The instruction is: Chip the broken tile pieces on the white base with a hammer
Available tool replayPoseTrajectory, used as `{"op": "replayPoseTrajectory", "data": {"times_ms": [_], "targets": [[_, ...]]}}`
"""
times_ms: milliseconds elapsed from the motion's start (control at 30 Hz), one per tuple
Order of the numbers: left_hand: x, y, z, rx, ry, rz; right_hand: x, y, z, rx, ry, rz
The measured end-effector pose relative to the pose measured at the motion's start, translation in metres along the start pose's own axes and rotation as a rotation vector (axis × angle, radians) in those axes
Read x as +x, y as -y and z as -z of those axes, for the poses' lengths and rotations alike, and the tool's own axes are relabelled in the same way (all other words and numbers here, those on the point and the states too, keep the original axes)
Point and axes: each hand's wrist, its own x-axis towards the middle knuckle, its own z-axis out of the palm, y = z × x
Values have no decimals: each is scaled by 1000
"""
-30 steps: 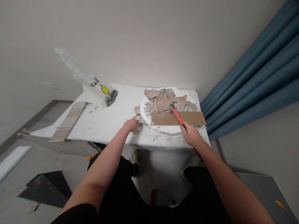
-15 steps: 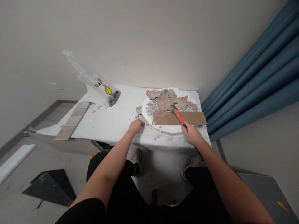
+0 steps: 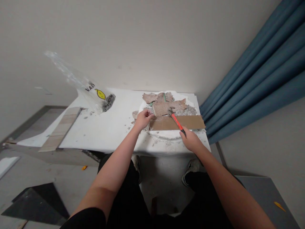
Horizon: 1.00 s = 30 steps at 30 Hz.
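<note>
My right hand (image 3: 191,140) is wrapped around the red and black handle of a hammer (image 3: 176,121). The hammer's dark metal head lies over broken brownish tile pieces (image 3: 162,107). These pieces rest on a round white foam-like slab (image 3: 164,133), with grey crumbled rubble (image 3: 189,110) around them. A flat brown strip (image 3: 181,122) lies across the near part of the slab. At the slab's left edge is my left hand (image 3: 144,119), its fingers curled but apart, close to the strip's left end; any small crumb between them is too small to see.
The slab stands on a white-covered table (image 3: 102,133) against the wall. To the left are a clear plastic bag (image 3: 91,95) with dark rubble inside and a wood-patterned plank (image 3: 60,128). Blue curtains (image 3: 247,66) hang at right. Dark panels (image 3: 38,203) lie on the floor.
My left hand has moved up and right from the table beside the slab to over its left edge, and its fingers have loosened. The right hand still grips the hammer; the view has shifted slightly.
</note>
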Motion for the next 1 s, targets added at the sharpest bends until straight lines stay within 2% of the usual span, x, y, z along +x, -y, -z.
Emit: {"op": "replayPoseTrajectory", "data": {"times_ms": [167, 333, 567, 800, 1000], "targets": [[6, -7, -28, 38, 75, -41, -1, -1, 0, -6, 1, 13], [9, -2, -36, 187, 97, -89, -1, -2, 0, -38, 7, 17], [9, -2, -34, 193, 125, -120, -1, -3, -1, -39, 6, 22], [17, -3, -14, -32, -12, -60, -1, -2, -1, -52, 3, 27], [11, 0, -17, 101, 106, -93, -1, -1, -1, -82, 17, 8]]}}
